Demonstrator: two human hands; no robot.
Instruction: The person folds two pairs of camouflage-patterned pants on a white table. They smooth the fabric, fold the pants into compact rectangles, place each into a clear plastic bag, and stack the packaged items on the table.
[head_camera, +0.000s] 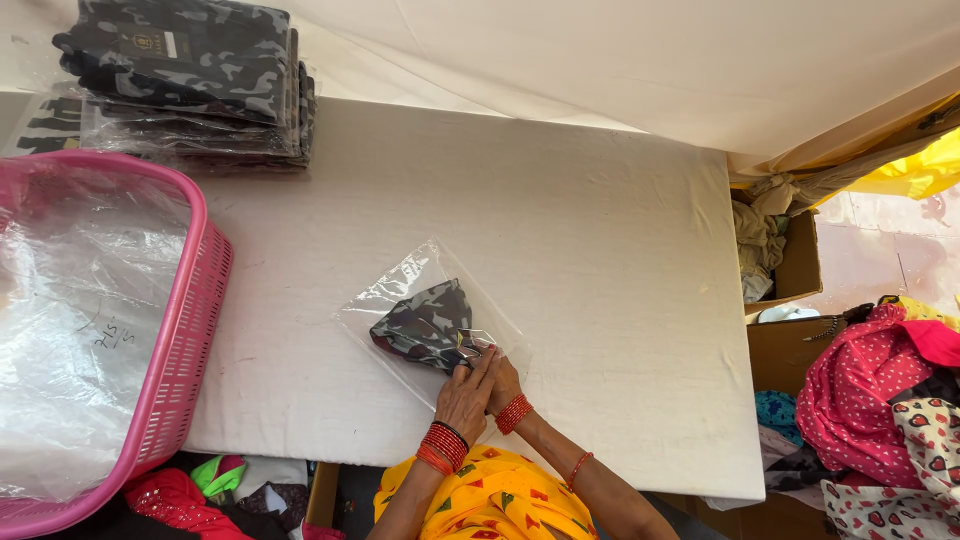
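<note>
A folded camouflage garment (425, 325) is seen lying half inside a clear plastic bag (420, 280) on the white padded table (560, 230), just beyond both hands. The left hand (466, 395) and right hand (502, 380) are pressed together on the garment's near corner, fingers closed over it and the bag's mouth. Open tabletop is left to the right and beyond; a pink basket (195, 300) stands at the left edge, and a stack of bagged camouflage garments (200, 80) is kept at the far left corner.

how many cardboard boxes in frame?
2, both right of the table: an open one holding cloth, another just below it. More may be hidden under the clothes.
</note>
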